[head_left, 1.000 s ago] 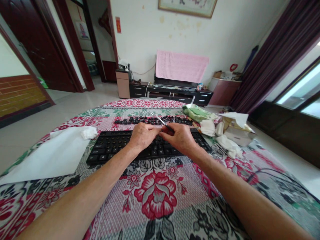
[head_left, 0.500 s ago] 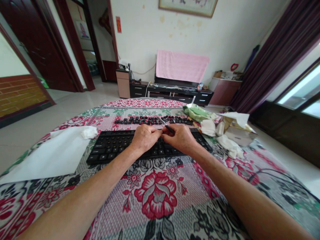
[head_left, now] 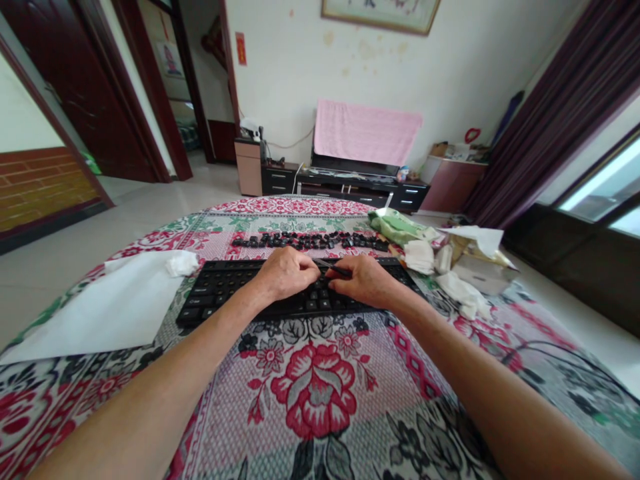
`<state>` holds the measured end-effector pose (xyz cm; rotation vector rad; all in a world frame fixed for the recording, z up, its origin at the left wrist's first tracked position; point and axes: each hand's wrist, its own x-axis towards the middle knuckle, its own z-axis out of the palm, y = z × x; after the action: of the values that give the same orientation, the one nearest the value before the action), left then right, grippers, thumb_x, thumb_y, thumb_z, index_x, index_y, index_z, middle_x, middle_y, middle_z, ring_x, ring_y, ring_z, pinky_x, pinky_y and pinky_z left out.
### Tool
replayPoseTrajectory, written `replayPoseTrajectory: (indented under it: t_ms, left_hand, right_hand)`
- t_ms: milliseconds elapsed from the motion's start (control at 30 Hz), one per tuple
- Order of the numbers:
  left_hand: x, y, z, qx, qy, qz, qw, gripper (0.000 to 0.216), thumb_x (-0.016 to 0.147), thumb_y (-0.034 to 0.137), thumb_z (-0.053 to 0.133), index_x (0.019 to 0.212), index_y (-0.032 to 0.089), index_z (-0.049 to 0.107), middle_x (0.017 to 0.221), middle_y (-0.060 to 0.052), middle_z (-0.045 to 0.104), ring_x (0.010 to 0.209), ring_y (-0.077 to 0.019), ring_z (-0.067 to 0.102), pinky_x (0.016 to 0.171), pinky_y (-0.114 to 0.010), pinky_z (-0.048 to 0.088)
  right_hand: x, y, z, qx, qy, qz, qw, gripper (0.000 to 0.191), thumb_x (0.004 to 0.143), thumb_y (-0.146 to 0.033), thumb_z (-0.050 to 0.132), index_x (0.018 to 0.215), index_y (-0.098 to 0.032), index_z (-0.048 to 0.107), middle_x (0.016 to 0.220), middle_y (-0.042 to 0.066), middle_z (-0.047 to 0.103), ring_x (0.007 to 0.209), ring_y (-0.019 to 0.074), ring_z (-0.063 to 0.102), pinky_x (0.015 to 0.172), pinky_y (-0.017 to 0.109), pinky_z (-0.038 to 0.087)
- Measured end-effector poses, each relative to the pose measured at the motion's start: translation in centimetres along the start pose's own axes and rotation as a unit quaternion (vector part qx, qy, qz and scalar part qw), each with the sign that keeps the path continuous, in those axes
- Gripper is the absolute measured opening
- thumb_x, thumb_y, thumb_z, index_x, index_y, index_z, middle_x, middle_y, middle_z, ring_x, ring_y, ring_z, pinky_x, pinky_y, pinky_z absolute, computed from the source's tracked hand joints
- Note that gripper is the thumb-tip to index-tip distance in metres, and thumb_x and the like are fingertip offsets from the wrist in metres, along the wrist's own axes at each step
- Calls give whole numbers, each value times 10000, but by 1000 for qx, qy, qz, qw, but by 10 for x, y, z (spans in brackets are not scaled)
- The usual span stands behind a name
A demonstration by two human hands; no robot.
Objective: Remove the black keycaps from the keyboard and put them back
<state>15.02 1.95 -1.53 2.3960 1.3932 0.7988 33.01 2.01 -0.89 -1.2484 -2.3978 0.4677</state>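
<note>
A black keyboard [head_left: 313,303] lies on the flowered tablecloth in front of me, with some key positions lacking caps. My left hand [head_left: 290,273] rests over its middle, thumb and fingertips pinched together near the keys; whatever lies between them is hidden. Beside it, my right hand [head_left: 365,279] is closed round a screwdriver [head_left: 341,271], a slim tool with a black handle and a thin metal shaft. The shaft points left towards my left fingertips. Behind the keyboard, many loose black keycaps [head_left: 310,240] lie in a long band.
White paper [head_left: 110,300] with a crumpled tissue [head_left: 181,264] on it lies at the left. To the right are a green packet [head_left: 395,227], crumpled tissues [head_left: 465,293] and an opened box [head_left: 483,270]. A black cable [head_left: 555,347] runs along the right side of the table.
My hands have moved slightly apart. The screwdriver has tipped lower, its shaft now nearly level and aimed at my left fingertips. The view has shifted a little.
</note>
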Motion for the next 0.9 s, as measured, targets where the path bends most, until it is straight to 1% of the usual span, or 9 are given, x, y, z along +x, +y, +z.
replayPoseTrajectory:
  t_ms: [133,267,367,533,733,900]
  left_hand:
    - [-1,-1,1,-21,-53,46,997,269,653,243,419,832,254,618,682,26,629,572,-91,520,527,-198,340]
    - [-2,-3,4,3,-79,65,995,278,673,268,407,875,296,595,761,32,634,625,-103,534,552,-207,349]
    - [-3,-3,5,14,-78,59,995,264,682,306,410,871,298,595,777,27,632,658,-111,539,557,-210,348]
    - [-3,-3,6,10,-73,61,995,254,681,297,421,857,277,603,761,16,632,647,-104,534,554,-205,339]
    - [-3,-3,7,14,-76,65,995,245,679,303,423,835,274,611,731,18,630,623,-98,524,544,-204,328]
    - [-3,0,9,26,-54,52,997,241,678,353,425,797,273,619,679,23,623,564,-93,507,491,-203,299]
  right_hand:
    - [2,1,2,2,-35,37,999,214,613,-262,473,731,-156,616,524,-12,532,447,67,411,407,192,278]
    - [4,0,1,14,-55,61,997,222,603,-274,471,712,-151,621,471,-23,485,400,61,380,367,185,248]
    - [5,-1,1,34,-60,71,995,225,597,-269,471,719,-151,619,475,-26,483,401,61,377,369,182,252]
    - [6,2,0,63,-69,83,992,214,584,-261,484,707,-144,615,489,-26,481,418,60,370,379,179,256]
    - [6,5,-2,62,-79,59,993,206,579,-256,491,715,-157,611,503,-34,477,423,55,351,380,178,253]
    - [6,6,1,62,-75,73,993,219,586,-267,486,732,-156,607,504,-32,477,427,56,356,378,175,252]
